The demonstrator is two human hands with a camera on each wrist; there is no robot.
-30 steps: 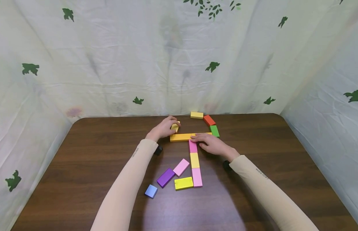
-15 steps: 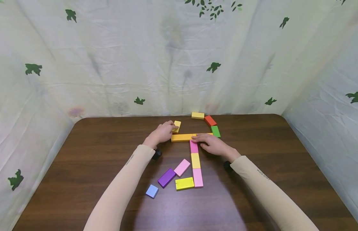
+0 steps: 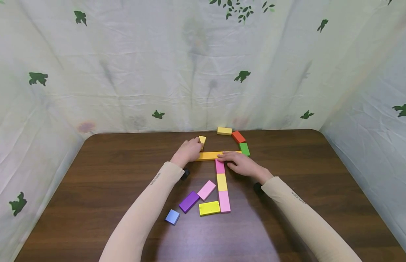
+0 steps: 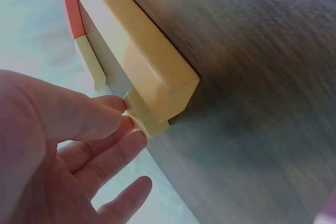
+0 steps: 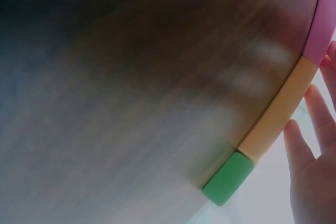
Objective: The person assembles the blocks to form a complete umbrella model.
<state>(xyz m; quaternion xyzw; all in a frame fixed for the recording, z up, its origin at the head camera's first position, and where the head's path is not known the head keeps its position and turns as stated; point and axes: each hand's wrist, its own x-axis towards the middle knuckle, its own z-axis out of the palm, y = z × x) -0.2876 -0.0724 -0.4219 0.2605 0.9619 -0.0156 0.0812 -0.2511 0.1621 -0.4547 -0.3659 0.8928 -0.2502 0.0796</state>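
Note:
In the head view, my left hand [image 3: 187, 152] is at the left end of an orange block row [image 3: 207, 156]. Its fingertips touch the left side of a small pale yellow block [image 3: 203, 140] behind that row. The left wrist view has the thumb and fairly straight fingers against this yellow block [image 4: 143, 115], below the end of a long orange block [image 4: 137, 56]. My right hand [image 3: 240, 163] rests its fingertips on the row's middle, above a pink block [image 3: 220, 166]. Seen from the right wrist, its extended fingers [image 5: 297, 142] lie along an orange block [image 5: 281, 109].
A yellow block [image 3: 224, 131], a red block [image 3: 238, 137] and a green block [image 3: 244, 149] curve behind the row. Below it runs a column with a yellow block [image 3: 222, 182]. Loose purple [image 3: 189, 201], pink [image 3: 207, 190], blue [image 3: 172, 217] and bright yellow [image 3: 209, 208] blocks lie nearer.
My left hand first drew back left from the small yellow block, then came forward against its left side. The block's visible part has shifted slightly right. My right hand has stayed put.

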